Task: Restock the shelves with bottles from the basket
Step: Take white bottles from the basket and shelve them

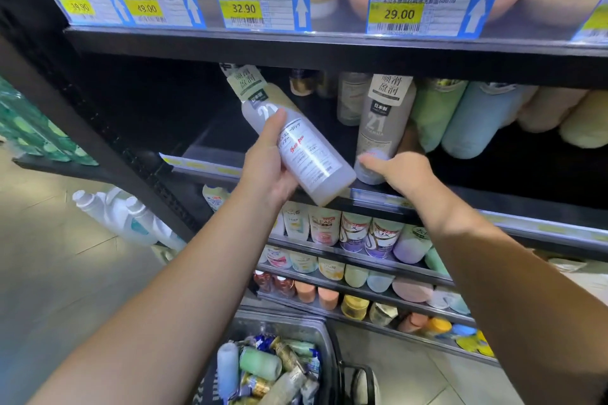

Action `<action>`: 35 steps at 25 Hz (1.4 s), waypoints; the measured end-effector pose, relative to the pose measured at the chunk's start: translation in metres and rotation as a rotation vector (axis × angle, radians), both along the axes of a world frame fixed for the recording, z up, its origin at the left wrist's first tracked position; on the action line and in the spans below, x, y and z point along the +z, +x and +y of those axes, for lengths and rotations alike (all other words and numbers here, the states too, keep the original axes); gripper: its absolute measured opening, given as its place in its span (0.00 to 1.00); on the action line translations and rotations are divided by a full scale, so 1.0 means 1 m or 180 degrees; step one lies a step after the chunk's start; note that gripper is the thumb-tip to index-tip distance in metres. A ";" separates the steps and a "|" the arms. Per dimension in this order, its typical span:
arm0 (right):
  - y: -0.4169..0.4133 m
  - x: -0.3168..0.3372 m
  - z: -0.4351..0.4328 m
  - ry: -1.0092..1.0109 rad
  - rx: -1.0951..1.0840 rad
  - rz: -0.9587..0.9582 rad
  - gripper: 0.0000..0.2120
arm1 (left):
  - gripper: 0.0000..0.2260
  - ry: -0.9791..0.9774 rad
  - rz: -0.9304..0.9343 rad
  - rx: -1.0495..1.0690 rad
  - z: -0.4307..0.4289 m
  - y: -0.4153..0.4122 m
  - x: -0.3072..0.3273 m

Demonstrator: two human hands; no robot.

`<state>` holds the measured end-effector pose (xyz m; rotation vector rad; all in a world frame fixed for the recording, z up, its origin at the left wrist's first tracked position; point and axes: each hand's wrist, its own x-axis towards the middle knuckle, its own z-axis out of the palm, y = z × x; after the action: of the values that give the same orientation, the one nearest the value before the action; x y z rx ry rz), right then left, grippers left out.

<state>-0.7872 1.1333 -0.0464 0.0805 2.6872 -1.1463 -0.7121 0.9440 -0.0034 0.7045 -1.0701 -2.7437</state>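
The left hand [266,168] clamps the pale shampoo bottle [306,154], tilted cap-first toward the shelf [204,165] gap at 11 o'clock, while the right hand [401,171] at 3 o'clock wraps the standing grey bottle [381,122], seemingly steadying it for a neighbour.

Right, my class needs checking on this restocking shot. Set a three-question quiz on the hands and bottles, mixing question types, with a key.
1. True or false: the pale shampoo bottle in the left grip stands upright.
2. The right grip is curled round: A) an orange bottle; B) the grey bottle standing on the shelf; C) a shelf label.
3. Fill in: the stock not yet shelved lies below in the ___.

Key: 1 false, it is tilted, cap end up towards the shelf. 2 B. 3 basket.
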 end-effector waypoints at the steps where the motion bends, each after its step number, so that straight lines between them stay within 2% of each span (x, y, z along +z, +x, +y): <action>1: 0.000 0.001 0.000 -0.0096 -0.0038 0.0007 0.33 | 0.15 -0.0011 0.0018 0.0023 -0.001 -0.007 -0.001; 5: 0.006 0.003 0.001 -0.0264 -0.0048 0.0029 0.29 | 0.04 0.0004 0.0202 0.0080 -0.009 -0.032 -0.006; 8: 0.009 0.005 0.001 -0.0360 -0.0035 0.0153 0.28 | 0.11 -0.0090 0.0386 0.0014 -0.014 -0.049 -0.009; 11: 0.010 0.004 0.002 -0.0434 -0.0082 0.0336 0.31 | 0.16 -0.0643 0.0454 -0.0187 -0.009 -0.063 -0.009; 15: 0.009 0.000 0.003 -0.0505 -0.0088 0.0395 0.27 | 0.25 -0.1159 0.0577 -0.0766 -0.004 -0.072 -0.012; 19: 0.008 -0.001 0.004 -0.0521 -0.0061 0.0537 0.37 | 0.24 -0.1658 0.0782 -0.1209 0.001 -0.070 -0.020; 23: 0.009 0.001 0.002 -0.0377 -0.0070 0.0308 0.28 | 0.24 -0.1704 0.0761 -0.1165 -0.006 -0.062 -0.027; 25: 0.010 0.003 0.001 -0.0430 -0.0062 0.0332 0.23 | 0.27 -0.2255 0.0597 -0.1284 -0.011 -0.058 -0.028; 28: 0.014 0.006 0.001 -0.0517 -0.0074 0.0406 0.20 | 0.30 -0.3738 0.0096 -0.1312 -0.010 -0.049 -0.035; 30: 0.018 0.010 0.000 -0.0612 -0.0150 0.0432 0.17 | 0.30 -0.4466 -0.0170 -0.1199 -0.009 -0.046 -0.042; 32: 0.016 0.011 -0.001 -0.0780 -0.0204 0.0524 0.18 | 0.29 -0.4594 -0.0197 -0.1112 -0.008 -0.046 -0.047; 33: 0.012 0.008 -0.002 -0.0913 -0.0243 0.0637 0.21 | 0.27 -0.4528 -0.0184 -0.1112 -0.008 -0.048 -0.048; 35: 0.001 -0.002 0.000 -0.1102 -0.0342 0.0844 0.36 | 0.26 -0.4473 -0.0221 -0.1152 -0.005 -0.053 -0.048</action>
<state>-0.7863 1.1332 -0.0483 0.0169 2.6805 -1.7495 -0.7652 0.9390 -0.0512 0.3312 -2.7278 -1.3916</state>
